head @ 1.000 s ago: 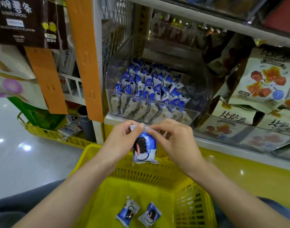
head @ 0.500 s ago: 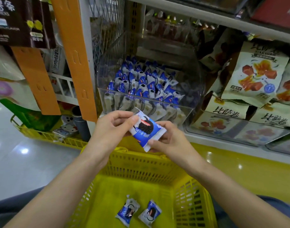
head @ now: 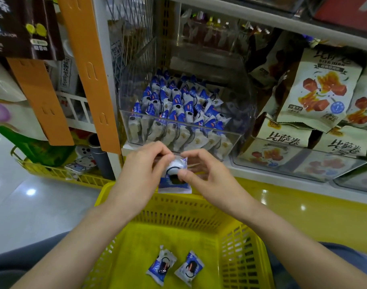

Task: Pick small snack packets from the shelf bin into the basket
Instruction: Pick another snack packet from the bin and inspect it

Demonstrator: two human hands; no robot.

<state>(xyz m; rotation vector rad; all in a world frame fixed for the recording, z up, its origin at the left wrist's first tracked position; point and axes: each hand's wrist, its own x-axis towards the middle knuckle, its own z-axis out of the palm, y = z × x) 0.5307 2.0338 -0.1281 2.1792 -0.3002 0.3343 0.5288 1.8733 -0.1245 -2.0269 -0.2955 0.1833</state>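
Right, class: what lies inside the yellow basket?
On the basket floor lie a left packet and a right packet, side by side. The forearms cover parts of its side walls; its near end is out of view.

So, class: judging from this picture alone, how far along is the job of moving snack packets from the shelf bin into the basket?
Done: one packet and a second packet lie in the yellow basket. In hand: the left hand and right hand pinch a third packet above its far rim. Left: the clear bin holds many more; the target number isn't shown.
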